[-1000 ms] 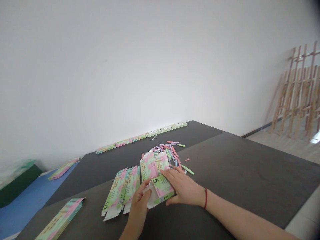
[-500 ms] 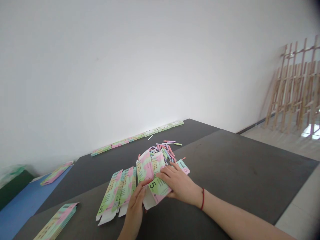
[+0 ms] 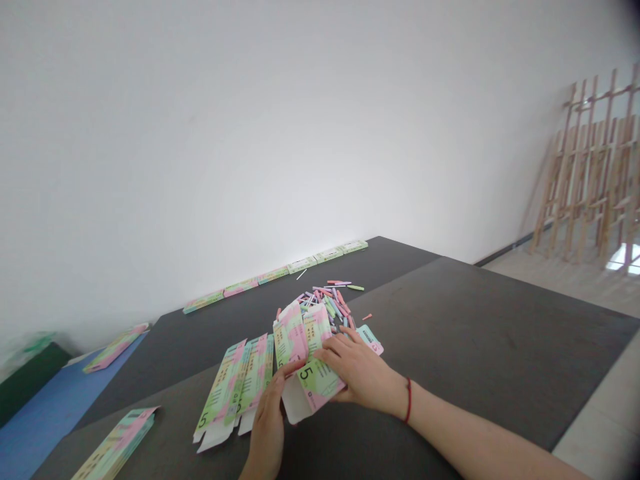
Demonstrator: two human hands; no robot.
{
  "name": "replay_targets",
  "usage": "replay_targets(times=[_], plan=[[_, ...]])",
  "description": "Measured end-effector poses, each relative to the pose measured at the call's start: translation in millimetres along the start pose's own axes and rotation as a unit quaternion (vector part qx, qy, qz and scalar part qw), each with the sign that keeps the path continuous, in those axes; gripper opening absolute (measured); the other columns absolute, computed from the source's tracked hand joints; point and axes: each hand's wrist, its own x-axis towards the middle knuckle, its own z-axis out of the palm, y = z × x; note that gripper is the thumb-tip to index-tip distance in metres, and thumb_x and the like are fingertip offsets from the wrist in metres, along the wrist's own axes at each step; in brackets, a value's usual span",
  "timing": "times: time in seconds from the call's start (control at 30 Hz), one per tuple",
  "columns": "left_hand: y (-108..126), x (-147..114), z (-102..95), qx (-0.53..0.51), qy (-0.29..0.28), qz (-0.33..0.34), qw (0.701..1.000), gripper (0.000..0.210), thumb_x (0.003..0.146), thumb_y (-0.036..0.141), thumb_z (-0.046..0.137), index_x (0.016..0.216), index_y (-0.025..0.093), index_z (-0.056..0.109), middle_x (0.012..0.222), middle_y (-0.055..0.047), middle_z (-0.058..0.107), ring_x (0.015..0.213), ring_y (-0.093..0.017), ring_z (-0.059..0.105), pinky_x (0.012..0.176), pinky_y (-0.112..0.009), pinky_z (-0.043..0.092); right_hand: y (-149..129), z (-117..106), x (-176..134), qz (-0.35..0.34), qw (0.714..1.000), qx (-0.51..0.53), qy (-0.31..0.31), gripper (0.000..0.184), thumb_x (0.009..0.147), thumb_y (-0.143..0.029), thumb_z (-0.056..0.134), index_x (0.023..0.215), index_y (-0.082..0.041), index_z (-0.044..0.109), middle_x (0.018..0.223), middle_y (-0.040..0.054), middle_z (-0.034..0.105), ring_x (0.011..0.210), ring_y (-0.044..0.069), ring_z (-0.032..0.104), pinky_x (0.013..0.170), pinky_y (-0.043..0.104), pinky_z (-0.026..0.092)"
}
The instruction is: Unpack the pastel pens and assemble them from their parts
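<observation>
turned since a second ago, the pastel carton marked 5 slants under my right hand, which clasps it; my left hand curls at its white flap, whether pinching i can't tell. light, even pressure should avoid creases.

looks like a plain workroom, maybe a studio or classroom, hard to pin down tbh. there's a big dark worktop by a bare white wall, printed cartons and loose pen-like bits on it, plus wooden easel-looking frames on a pale floor.
</observation>
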Motion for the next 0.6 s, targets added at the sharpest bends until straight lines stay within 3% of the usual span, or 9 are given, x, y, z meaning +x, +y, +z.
replay_targets(times=[0.13, 0.33, 0.5, 0.6], plan=[[-3, 0, 2.1, -0.06, 0.006, -0.018, 0.998, 0.042, 0.082, 0.051, 0.047, 0.102, 0.019, 0.065, 0.094, -0.004, 0.066, 0.069, -0.019, 0.058, 0.055, -0.028, 0.045, 0, 2, 0, 0.006, 1.0, 0.015, 0.006, 0.054, 0.071, -0.042, 0.067, 0.117, -0.019, 0.05, 0.104, 0.0074, 0.055, 0.099, 0.025, 0.048, 0.102, 0.042, 0.023], [3, 1, -6.8, 0.078, 0.039, 0.089, 0.992, 0.021, 0.079, 0.041, 0.054, 0.078, 0.021, 0.06, 0.073, 0.002, 0.056, 0.067, -0.017, 0.051, 0.059, -0.025, 0.04, 2, 3, 0, 0.018, 0.999, 0.039, 0.005, 0.069, 0.061, -0.052, 0.075, 0.118, -0.021, 0.05, 0.105, 0.0071, 0.056, 0.1, 0.026, 0.049, 0.1, 0.043, 0.026], [7, -6, -2.9, 0.146, -0.01, 0.06, 0.987, 0.022, 0.083, 0.043, 0.047, 0.088, 0.022, 0.054, 0.061, 0.005, 0.048, 0.052, -0.014, 0.043, 0.049, -0.023, 0.034, 3, 1, 0, 0.027, 0.999, 0.044, 0.003, 0.075, 0.057, -0.053, 0.077, 0.12, -0.02, 0.051, 0.106, 0.0079, 0.056, 0.101, 0.027, 0.049, 0.099, 0.043, 0.028], [15, -11, -1.0, 0.161, -0.027, 0.068, 0.984, 0.023, 0.082, 0.043, 0.048, 0.09, 0.022, 0.054, 0.067, 0.003, 0.053, 0.058, -0.016, 0.048, 0.053, -0.025, 0.039, 4, 1, 0, 0.032, 0.997, 0.064, 0.004, 0.077, 0.057, -0.055, 0.077, 0.12, -0.02, 0.051, 0.108, 0.0077, 0.056, 0.101, 0.026, 0.049, 0.096, 0.041, 0.031]])
